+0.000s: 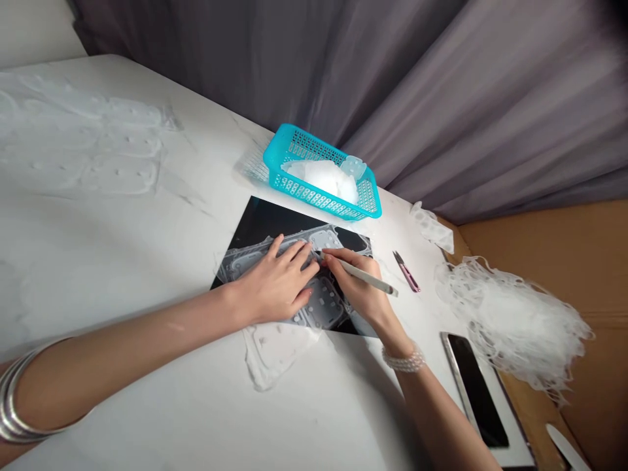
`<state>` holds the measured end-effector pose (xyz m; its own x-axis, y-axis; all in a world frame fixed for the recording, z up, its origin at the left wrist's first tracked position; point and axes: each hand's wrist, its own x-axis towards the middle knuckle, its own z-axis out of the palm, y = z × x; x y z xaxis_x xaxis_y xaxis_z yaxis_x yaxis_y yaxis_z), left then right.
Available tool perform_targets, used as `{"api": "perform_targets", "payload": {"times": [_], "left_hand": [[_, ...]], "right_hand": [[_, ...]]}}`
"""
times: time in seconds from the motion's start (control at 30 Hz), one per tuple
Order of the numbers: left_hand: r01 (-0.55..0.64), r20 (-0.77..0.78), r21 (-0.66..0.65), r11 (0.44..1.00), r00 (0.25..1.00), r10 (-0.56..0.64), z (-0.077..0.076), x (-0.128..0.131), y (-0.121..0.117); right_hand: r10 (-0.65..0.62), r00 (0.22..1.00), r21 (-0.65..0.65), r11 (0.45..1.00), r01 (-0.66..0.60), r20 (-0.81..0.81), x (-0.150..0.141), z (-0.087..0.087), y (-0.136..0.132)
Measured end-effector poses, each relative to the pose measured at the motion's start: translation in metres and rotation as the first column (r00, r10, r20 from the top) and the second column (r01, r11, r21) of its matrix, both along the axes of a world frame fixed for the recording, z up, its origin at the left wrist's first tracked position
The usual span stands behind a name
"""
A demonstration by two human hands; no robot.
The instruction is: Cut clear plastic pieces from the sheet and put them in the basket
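Note:
A translucent moulded plastic sheet (326, 302) lies over a black mat (265, 219) on the white table, part of it hanging past the mat's near edge. My left hand (279, 282) rests flat on this sheet with its fingers spread. Close to those fingertips, my right hand (360, 281) grips a slim pale pen-like tool (370, 280). Its tip points down at the sheet beside the left fingers; the exact contact is hidden by my fingers.
Beyond the mat stands a blue basket (275, 154) holding white pieces. Small pink-handled snips (407, 271) lie to the right, near a heap of stringy clear plastic scraps (520, 320) and a phone (478, 389). More clear sheets (83, 144) spread at far left. A grey curtain (275, 65) hangs behind.

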<state>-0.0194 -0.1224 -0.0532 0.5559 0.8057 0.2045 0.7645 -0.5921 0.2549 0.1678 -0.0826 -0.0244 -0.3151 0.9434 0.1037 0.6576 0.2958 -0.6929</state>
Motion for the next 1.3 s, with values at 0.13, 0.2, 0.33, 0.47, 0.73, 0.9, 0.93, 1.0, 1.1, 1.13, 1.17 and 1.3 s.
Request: {"api": "perform_targets", "payload": {"times": [0.13, 0.2, 0.33, 0.47, 0.73, 0.9, 0.93, 1.0, 1.1, 1.13, 1.17, 1.3], "left_hand": [[-0.011, -0.009, -0.003, 1.0, 1.0, 0.011, 0.0, 0.0, 0.0], [-0.016, -0.024, -0.001, 1.0, 1.0, 0.016, 0.0, 0.0, 0.0], [-0.015, -0.068, 0.007, 1.0, 0.998, 0.015, 0.003, -0.001, 0.0], [0.01, -0.089, 0.013, 1.0, 0.996, -0.009, 0.002, -0.002, 0.0], [0.016, -0.077, -0.01, 1.0, 0.997, -0.016, -0.003, -0.006, 0.001], [0.016, -0.101, -0.004, 1.0, 0.995, -0.017, -0.004, -0.008, 0.001], [0.014, -0.108, -0.001, 1.0, 0.994, -0.014, -0.005, -0.009, 0.001], [0.008, -0.128, 0.006, 1.0, 0.992, -0.007, -0.005, -0.009, 0.001], [-0.002, -0.147, 0.016, 1.0, 0.989, 0.005, -0.006, -0.011, 0.001], [-0.005, -0.148, 0.021, 1.0, 0.989, 0.008, -0.006, -0.012, 0.001], [-0.007, -0.147, 0.028, 1.0, 0.989, 0.011, -0.006, -0.013, 0.002], [-0.008, -0.147, 0.029, 1.0, 0.989, 0.012, -0.004, -0.013, 0.0]], "right_hand": [[0.037, 0.999, 0.039, 0.999, -0.038, 0.022, -0.004, 0.004, 0.004], [0.055, 0.996, 0.05, 0.997, -0.059, 0.07, -0.004, 0.01, 0.002], [0.107, 0.975, 0.081, 0.989, -0.124, 0.194, 0.002, 0.014, -0.006], [0.221, 0.943, 0.258, 0.923, -0.284, 0.247, 0.005, -0.005, -0.008], [0.212, 0.945, 0.375, 0.879, -0.295, 0.247, -0.003, -0.026, 0.009], [0.286, 0.826, 0.33, 0.815, -0.477, 0.487, -0.009, -0.015, 0.01], [0.278, 0.8, 0.32, 0.808, -0.494, 0.531, -0.012, -0.014, 0.009], [0.274, 0.778, 0.301, 0.809, -0.504, 0.566, -0.018, -0.013, 0.006], [0.305, 0.874, 0.266, 0.868, -0.419, 0.379, -0.023, -0.018, 0.01], [0.285, 0.933, 0.247, 0.909, -0.336, 0.222, -0.019, -0.02, 0.014], [0.225, 0.973, 0.217, 0.949, -0.229, 0.044, -0.011, -0.02, 0.018], [-0.195, 0.882, 0.047, 0.97, 0.238, -0.43, 0.068, -0.01, 0.033]]}}
